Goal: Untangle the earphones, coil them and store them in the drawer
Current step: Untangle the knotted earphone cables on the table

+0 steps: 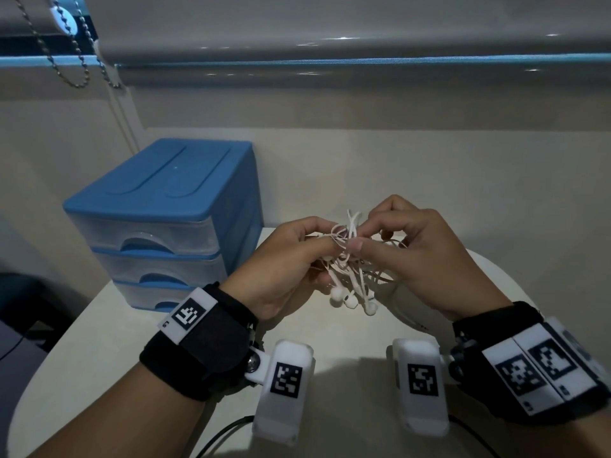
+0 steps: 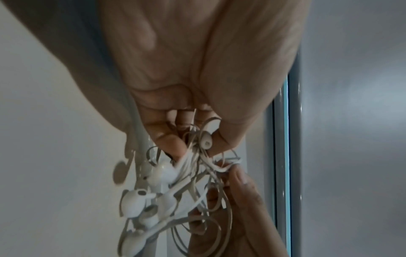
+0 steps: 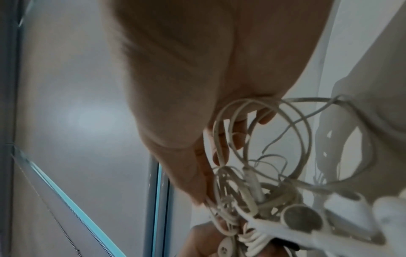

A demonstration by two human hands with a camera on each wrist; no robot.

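A tangled bunch of white earphones hangs in the air between both hands above the white table. My left hand pinches the knot of cords from the left; my right hand pinches it from the right, thumb tips nearly touching. Earbuds dangle below the knot. The left wrist view shows the earbuds and cord loops under the curled fingers. In the right wrist view, cord loops hang over the fingers, with an earbud lower right. A blue drawer unit stands at the left, its drawers closed.
The drawer unit has three translucent drawers with blue handles. A window blind with a bead chain runs along the wall behind. The table's rounded edge lies at the near left, with dark cables below.
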